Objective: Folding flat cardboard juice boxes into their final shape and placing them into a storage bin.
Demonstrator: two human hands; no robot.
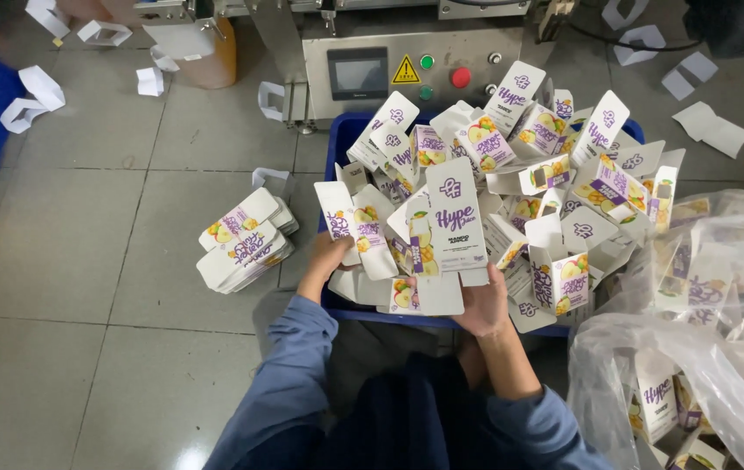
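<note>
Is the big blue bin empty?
No, the blue bin is heaped with flat white cartons, and both hands hold some.

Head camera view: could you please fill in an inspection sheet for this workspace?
Surface: grey tiled floor.
Job's things: blue crate heaped with flat white-and-purple cartons; two carton stacks on the floor beside it.
Clutter: folded white card scraps strewn on the floor; clear plastic bag of cartons.
Grippers: left hand and right hand each grip flat cartons over the crate.
Cables: black cable by the machine.
Surroundings: metal machine with screen and buttons.
</note>
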